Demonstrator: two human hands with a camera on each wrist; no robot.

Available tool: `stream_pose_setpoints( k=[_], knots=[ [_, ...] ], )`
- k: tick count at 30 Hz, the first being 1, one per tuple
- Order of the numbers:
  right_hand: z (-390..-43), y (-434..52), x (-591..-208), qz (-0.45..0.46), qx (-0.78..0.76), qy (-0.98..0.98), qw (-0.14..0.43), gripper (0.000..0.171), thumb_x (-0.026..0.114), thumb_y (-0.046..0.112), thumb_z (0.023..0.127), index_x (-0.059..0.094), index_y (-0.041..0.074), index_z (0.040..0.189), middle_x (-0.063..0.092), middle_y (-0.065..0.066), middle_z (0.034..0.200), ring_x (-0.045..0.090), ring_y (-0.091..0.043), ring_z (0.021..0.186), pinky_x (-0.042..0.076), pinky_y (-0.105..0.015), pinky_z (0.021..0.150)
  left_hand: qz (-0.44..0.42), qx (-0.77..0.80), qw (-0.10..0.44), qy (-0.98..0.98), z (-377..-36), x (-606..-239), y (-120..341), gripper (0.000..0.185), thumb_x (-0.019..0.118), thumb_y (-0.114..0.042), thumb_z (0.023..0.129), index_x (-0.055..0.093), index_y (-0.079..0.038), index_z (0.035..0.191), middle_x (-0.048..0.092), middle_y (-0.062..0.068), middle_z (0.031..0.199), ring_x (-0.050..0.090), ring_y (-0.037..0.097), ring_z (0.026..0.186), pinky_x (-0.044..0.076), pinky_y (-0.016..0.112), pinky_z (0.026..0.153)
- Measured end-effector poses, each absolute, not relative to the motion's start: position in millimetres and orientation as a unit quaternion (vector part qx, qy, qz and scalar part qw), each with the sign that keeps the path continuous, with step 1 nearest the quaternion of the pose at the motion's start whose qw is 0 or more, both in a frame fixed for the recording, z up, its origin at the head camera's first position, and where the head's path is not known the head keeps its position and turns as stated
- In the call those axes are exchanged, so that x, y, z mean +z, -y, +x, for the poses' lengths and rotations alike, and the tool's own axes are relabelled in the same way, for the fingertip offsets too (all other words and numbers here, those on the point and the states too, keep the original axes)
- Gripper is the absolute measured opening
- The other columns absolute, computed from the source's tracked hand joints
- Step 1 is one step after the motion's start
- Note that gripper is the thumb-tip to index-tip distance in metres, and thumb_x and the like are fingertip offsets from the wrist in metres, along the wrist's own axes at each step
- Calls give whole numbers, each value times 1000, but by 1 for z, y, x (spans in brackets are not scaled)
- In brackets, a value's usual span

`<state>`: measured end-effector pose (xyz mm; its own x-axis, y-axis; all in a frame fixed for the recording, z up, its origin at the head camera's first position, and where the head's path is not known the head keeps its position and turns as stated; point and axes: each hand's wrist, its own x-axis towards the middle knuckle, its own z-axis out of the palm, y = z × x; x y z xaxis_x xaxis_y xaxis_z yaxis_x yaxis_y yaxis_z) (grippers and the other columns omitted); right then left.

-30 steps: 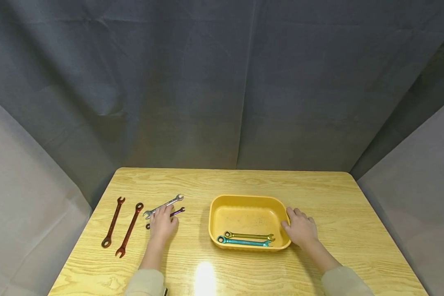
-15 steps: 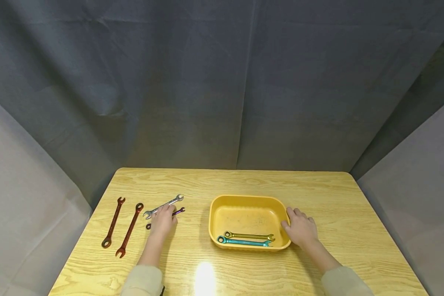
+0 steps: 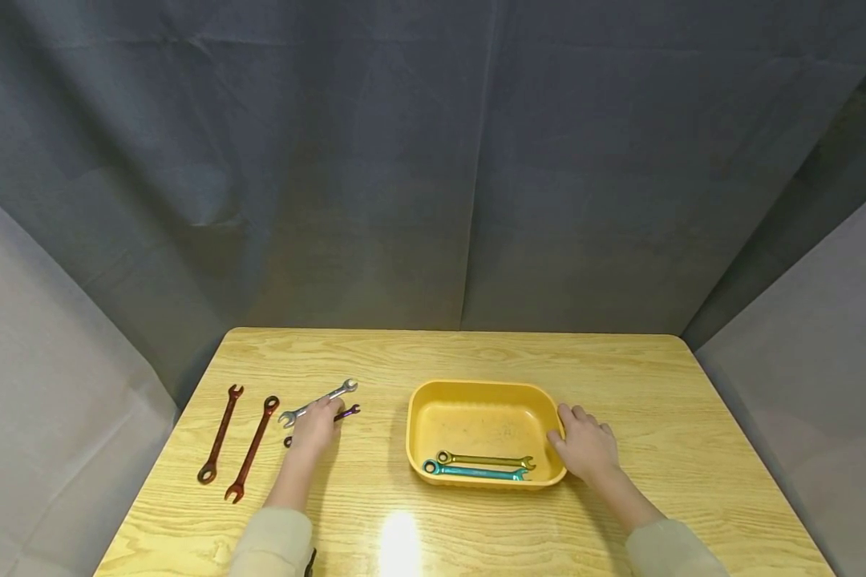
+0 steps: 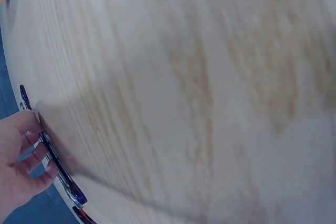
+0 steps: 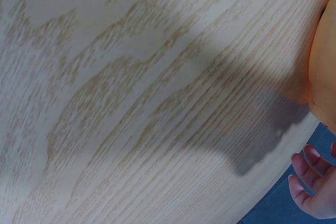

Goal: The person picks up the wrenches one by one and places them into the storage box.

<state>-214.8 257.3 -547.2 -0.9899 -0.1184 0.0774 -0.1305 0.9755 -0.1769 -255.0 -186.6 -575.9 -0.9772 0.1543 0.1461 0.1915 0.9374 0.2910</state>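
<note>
In the head view my left hand (image 3: 313,429) is over a small purple combination wrench (image 3: 347,413) on the table, hiding its middle. The left wrist view shows the thumb on one side of the purple wrench (image 4: 56,156) and fingertips on the other, pinching it. A silver combination wrench (image 3: 335,393) lies just beyond, partly under the fingers. At the right end of a yellow plastic bin (image 3: 487,386), my right hand (image 3: 588,445) holds the rim, thumb over the edge. Inside, along the near wall, lie a gold wrench (image 3: 485,460) and a teal wrench (image 3: 472,473).
Two red wrenches, an outer one (image 3: 220,437) and an inner one (image 3: 253,449), lie side by side left of my left hand. The wooden table (image 3: 642,377) has rounded far corners. A dark curtain (image 3: 368,200) hangs behind it, and light panels flank both sides.
My left hand has shifted very slightly, and its forearm has swung a little to the left. The right hand, bin and wrenches look unmoved.
</note>
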Motion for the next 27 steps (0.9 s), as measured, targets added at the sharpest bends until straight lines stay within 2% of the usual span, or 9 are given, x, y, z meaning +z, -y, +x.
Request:
stream_pose_setpoints(
  k=[8, 14, 22, 27],
  knots=[
    [-215, -258, -549, 63, 89, 993, 34, 44, 51, 32, 88, 48, 1, 120, 54, -21, 112, 54, -40, 97, 40, -59, 78, -84, -172, 18, 981, -260, -576, 191, 25, 73, -3, 73, 62, -9, 94, 59, 8, 83, 58, 27, 77, 50, 39, 61],
    [-215, -258, -548, 62, 89, 993, 36, 43, 52, 32, 88, 49, 1, 119, 54, -21, 110, 54, -39, 95, 41, -58, 76, -83, -181, 23, 980, -260, -577, 191, 24, 74, -3, 72, 62, -9, 92, 59, 8, 83, 58, 28, 78, 49, 39, 62],
    [-216, -257, -550, 60, 87, 994, 33, 43, 52, 32, 88, 49, 2, 118, 54, -21, 112, 54, -41, 97, 41, -60, 77, -64, -180, 0, 982, -261, -579, 192, 20, 71, -5, 76, 59, -13, 90, 57, 5, 83, 56, 26, 80, 48, 41, 66],
    [-216, -257, -548, 62, 88, 994, 35, 42, 52, 32, 88, 49, 2, 117, 54, -21, 111, 54, -39, 97, 42, -57, 76, -65, -183, 14, 981, -259, -577, 193, 21, 71, -4, 75, 60, -12, 91, 56, 7, 82, 56, 28, 79, 48, 43, 66]
  ],
)
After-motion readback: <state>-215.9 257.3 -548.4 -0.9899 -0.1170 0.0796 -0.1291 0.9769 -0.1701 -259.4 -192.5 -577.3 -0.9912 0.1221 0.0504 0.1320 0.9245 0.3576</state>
